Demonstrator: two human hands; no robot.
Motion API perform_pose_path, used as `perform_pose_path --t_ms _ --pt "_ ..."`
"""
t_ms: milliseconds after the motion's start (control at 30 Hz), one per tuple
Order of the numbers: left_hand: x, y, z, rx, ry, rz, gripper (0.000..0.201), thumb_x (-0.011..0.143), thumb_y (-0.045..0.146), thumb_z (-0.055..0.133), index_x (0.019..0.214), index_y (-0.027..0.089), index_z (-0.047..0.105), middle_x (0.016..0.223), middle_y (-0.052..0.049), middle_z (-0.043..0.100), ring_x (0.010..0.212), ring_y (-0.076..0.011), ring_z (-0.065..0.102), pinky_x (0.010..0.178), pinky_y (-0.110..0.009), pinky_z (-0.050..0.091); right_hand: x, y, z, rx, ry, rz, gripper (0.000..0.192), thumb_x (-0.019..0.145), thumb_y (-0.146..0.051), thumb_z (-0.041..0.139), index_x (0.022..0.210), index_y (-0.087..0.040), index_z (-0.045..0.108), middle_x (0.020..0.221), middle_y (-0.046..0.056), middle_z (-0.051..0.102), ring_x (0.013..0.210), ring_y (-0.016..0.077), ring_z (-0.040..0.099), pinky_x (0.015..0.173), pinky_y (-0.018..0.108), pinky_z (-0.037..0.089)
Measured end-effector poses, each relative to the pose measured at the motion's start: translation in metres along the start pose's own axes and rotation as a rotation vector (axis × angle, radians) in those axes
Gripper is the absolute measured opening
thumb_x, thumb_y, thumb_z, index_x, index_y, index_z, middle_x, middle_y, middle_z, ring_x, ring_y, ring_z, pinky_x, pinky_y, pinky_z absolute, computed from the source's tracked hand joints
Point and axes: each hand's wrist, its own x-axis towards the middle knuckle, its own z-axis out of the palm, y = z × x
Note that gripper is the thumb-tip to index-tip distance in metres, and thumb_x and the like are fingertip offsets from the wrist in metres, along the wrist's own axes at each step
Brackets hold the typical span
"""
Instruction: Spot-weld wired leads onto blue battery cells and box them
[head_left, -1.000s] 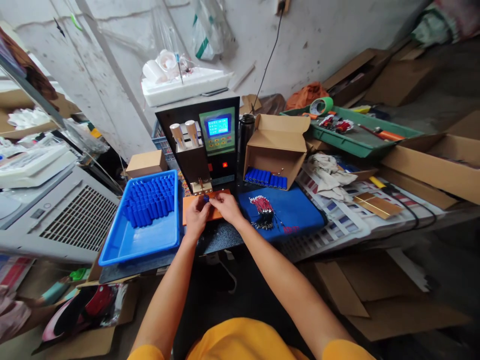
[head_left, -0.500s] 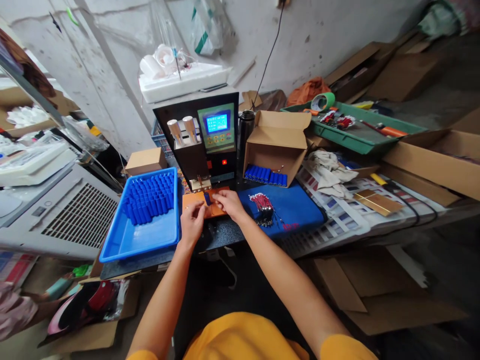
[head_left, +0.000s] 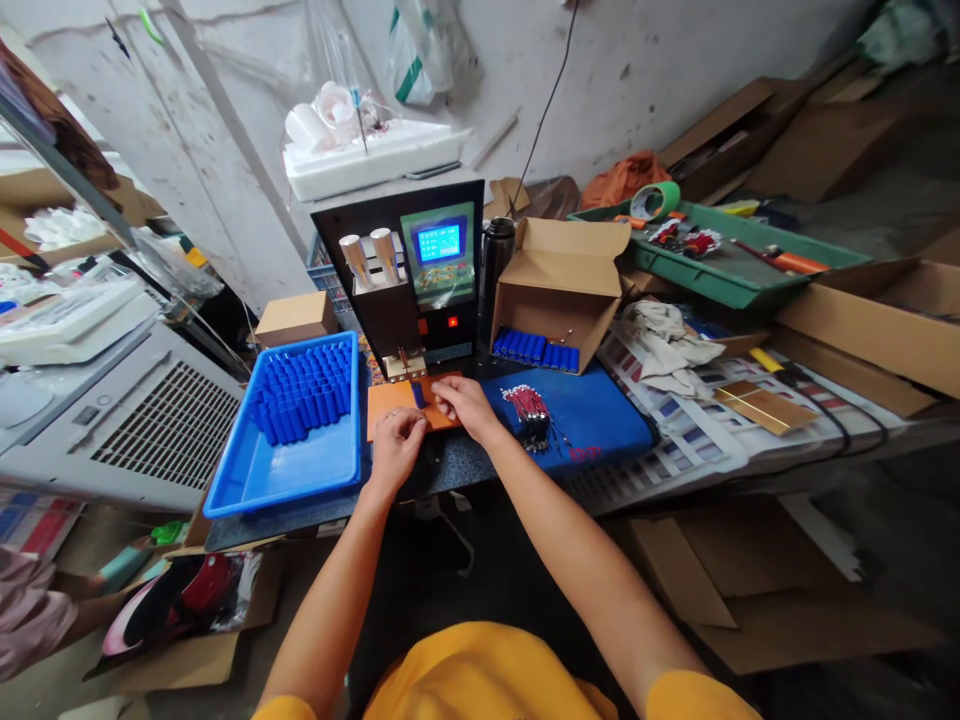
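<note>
A blue cylindrical battery cell (head_left: pixel 418 395) lies on the orange work plate (head_left: pixel 384 400), just under the electrode pins (head_left: pixel 406 362) of a black spot welder (head_left: pixel 375 325) with a lit screen. My left hand (head_left: pixel 397 447) is at the plate's front edge, below the cell, thumb and fingers pinched together. To the right of the cell is my right hand (head_left: pixel 466 407), its fingertips closed in a pinch. Anything thin between either set of fingertips is too small to make out. A bundle of red and black wires (head_left: pixel 529 415) lies on the blue mat (head_left: pixel 600 415) to the right.
A blue tray (head_left: pixel 281 490) with many blue cells stands at left. Behind the mat, an open cardboard box (head_left: pixel 559 295) holds more cells, beside a dark bottle (head_left: pixel 498 255). Farther right are a green tray (head_left: pixel 739 285), a whitish cloth (head_left: pixel 664 345) and a gold-coloured plate (head_left: pixel 765 404).
My left hand has moved right and slightly down, nearer my right hand, and its fingers have turned inward. The right hand stays beside the cell. The view has shifted slightly.
</note>
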Motion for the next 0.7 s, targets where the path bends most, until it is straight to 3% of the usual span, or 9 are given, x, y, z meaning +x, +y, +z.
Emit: perform_pose_path --t_ms 167,367,567,700 --pt "0.005 -0.006 -0.006 -0.041 -0.094 -0.038 0.017 0.083 0.027 0.059 0.072 0.018 0.068 0.076 -0.004 0.069 0.072 -0.0167 0.061 0.072 -0.029 0.048 -0.003 0.006 0.000 -0.278 -0.141 -0.157 0.018 0.070 -0.033 0.068 0.071 -0.016 0.063 0.063 -0.002 0.060 0.057 0.0108 0.050 0.054 0.022 0.037" --pt "0.009 -0.010 -0.008 -0.039 -0.129 -0.050 0.015 0.081 0.025 0.059 0.071 0.018 0.068 0.074 -0.004 0.068 0.073 -0.0166 0.061 0.071 -0.028 0.048 -0.005 0.008 0.000 -0.480 -0.193 -0.240 0.012 0.076 -0.024 0.062 0.068 -0.015 0.064 0.065 -0.001 0.062 0.062 0.0122 0.052 0.059 0.023 0.039" --pt "0.004 -0.009 -0.010 -0.056 -0.108 -0.040 0.014 0.083 0.026 0.058 0.076 0.018 0.067 0.078 -0.004 0.067 0.075 -0.0175 0.062 0.075 -0.031 0.050 -0.004 0.006 -0.001 -0.393 -0.218 -0.190 0.016 0.073 -0.028 0.065 0.064 -0.015 0.063 0.062 -0.001 0.061 0.059 0.0117 0.051 0.056 0.022 0.038" --pt "0.001 -0.007 -0.012 -0.004 0.050 0.041 0.011 0.083 0.025 0.060 0.087 0.019 0.069 0.105 -0.010 0.066 0.103 -0.0226 0.062 0.095 -0.038 0.049 -0.005 0.004 -0.003 -0.181 -0.151 -0.120 0.026 0.069 -0.039 0.069 0.062 -0.016 0.061 0.050 -0.004 0.051 0.047 0.0089 0.042 0.047 0.021 0.031"
